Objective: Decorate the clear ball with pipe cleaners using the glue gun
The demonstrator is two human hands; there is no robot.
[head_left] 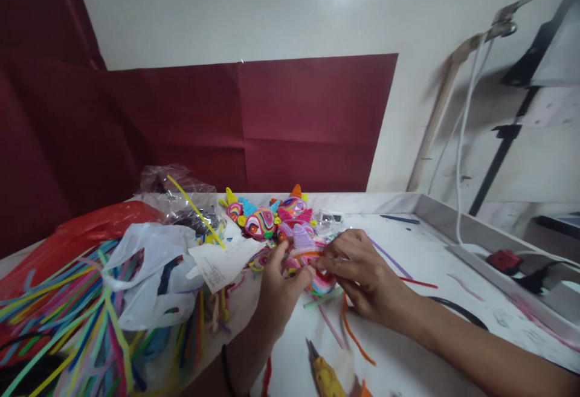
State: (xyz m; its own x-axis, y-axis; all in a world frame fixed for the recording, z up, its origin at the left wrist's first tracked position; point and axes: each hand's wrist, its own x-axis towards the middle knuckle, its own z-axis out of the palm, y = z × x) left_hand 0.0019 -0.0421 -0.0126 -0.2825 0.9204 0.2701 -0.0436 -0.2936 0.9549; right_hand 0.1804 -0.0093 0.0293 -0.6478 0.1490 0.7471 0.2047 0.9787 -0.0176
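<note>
Head view: I'm watching both bare hands working at a multicolored pipe-cleaner figure just above the middle of the white worktop. The left hand is steadying it from the left, its grip closing around the body with the thumb low and the fingers higher up. The right hand is working at the figure's right edge, its grip pinching there with thumb and fingertips — I'm not making out which strand is between them. The figure is showing a lavender piece on top and bright stripes below.

An orange pipe cleaner is curling down beneath the right hand, and a yellow-handled pointed tool is lying nearer to me. Directly behind the hands, more striped figures are crowding together. On the left, a slip of paper is leaning beside a white plastic bag, which is resting among a big bundle of colored pipe cleaners — a red plastic bag is spreading behind. To the right, a purple pipe cleaner and a red pipe cleaner are lying loose.
</note>
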